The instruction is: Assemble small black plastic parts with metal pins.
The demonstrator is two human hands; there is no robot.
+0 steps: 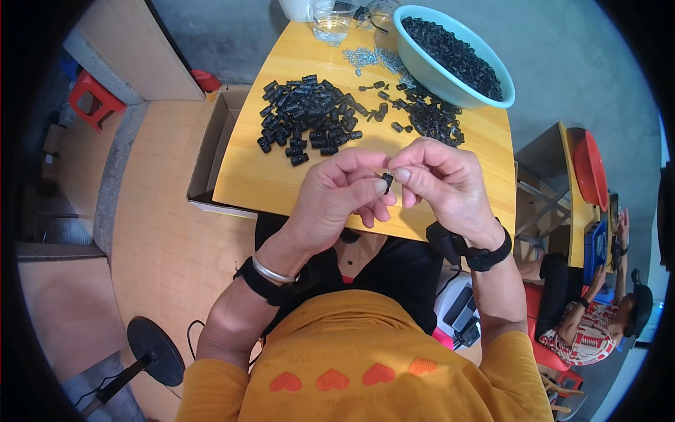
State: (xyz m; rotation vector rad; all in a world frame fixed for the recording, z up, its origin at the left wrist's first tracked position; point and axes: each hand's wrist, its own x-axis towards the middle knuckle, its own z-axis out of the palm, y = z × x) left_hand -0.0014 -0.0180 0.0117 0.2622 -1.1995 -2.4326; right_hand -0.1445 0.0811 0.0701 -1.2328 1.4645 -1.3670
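Above the table's near edge, my left hand (344, 188) pinches a small black plastic piece (387, 181), which looks like part of a cord lock, between thumb and fingers. My right hand (444, 181) meets it from the other side, thumb and index finger closed on a tiny silvery piece (389, 171), likely a spring, at the black piece's top. Beyond my left hand lies a heap of black cylindrical cord-lock pieces (309, 116). Past my right hand is a pile of smaller black plastic parts (432, 116). Small silvery springs (365, 58) are scattered farther back.
A light blue basin (411, 53) full of small black parts stands at the far right of the yellow table (242, 165). A clear cup of water (332, 24) is at the back. An open cardboard box (214, 144) sits left of the table. Another person (590, 327) works at the right.
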